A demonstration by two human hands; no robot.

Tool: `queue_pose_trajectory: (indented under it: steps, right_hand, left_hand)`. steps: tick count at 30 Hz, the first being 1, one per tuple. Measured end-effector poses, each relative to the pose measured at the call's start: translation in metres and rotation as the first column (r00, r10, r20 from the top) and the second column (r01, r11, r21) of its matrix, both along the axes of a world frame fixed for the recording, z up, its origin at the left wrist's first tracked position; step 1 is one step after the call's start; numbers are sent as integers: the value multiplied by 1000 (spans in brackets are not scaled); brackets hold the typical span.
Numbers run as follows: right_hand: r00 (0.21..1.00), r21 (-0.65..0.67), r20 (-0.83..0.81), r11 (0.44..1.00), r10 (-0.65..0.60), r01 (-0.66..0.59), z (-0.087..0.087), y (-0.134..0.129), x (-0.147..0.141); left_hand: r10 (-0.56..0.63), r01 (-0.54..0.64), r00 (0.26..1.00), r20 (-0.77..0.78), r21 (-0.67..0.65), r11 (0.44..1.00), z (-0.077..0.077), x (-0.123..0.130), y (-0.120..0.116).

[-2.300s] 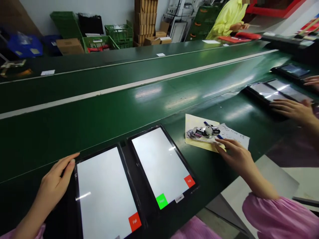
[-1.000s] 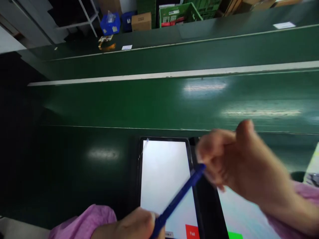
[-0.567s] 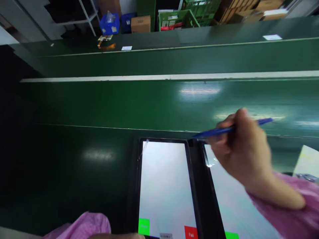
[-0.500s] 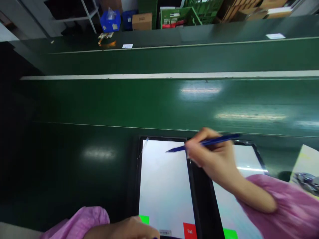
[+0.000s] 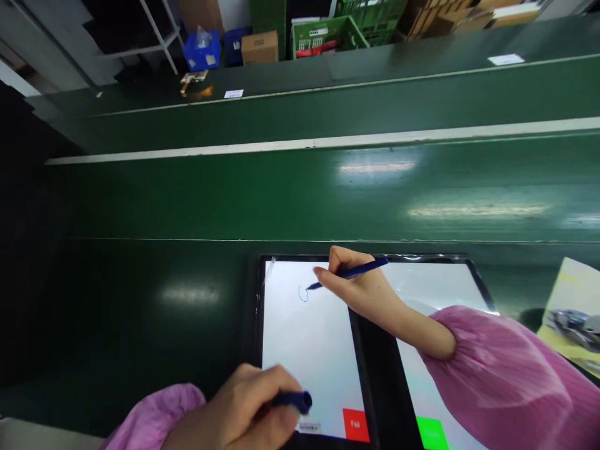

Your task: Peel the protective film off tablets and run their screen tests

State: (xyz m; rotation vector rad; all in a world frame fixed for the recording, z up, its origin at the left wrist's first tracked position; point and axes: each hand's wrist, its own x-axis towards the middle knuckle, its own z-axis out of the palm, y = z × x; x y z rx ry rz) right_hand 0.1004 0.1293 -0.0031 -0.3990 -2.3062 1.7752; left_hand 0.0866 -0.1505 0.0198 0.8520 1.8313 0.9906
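A tablet [image 5: 309,350] with a lit white screen lies before me, a red "Fail" box at its lower right. My right hand [image 5: 354,281] grips a dark blue stylus-like pen [image 5: 363,269], its tip touching or just over the upper part of the screen. Beside the tip a small, rounded blue line [image 5: 303,294] shows on the white. Over the tablet's lower left, my left hand [image 5: 253,406] pinches a dark blue pen cap [image 5: 294,400], its hollow end facing right. A second tablet [image 5: 438,284] with a white screen lies to the right, partly covered by my right arm.
Yellow and white paper [image 5: 569,300] with shiny metal parts lies at the right. Beyond the dark bench rise long green ledges [image 5: 210,194]. Farther back are a green crate [image 5: 328,34], a blue bin [image 5: 202,51] and a cardboard box [image 5: 260,48].
My right hand has moved left and brought the pen down to the screen, where a blue curve now shows. My left hand has risen into view with the cap.
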Motion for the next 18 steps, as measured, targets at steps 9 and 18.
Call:
queue_pose_trajectory:
  steps: [9, 18]
  right_hand:
    - [999, -262, 14, 964, 42, -37, 58, -7, 54]
    - [995, -280, -49, 955, 84, -95, 49, -20, 101]
  left_hand:
    - [113, -14, 858, -501, 197, 980, -8, 1, 27]
    - [59, 69, 827, -559, 206, 976, 19, 36, 51]
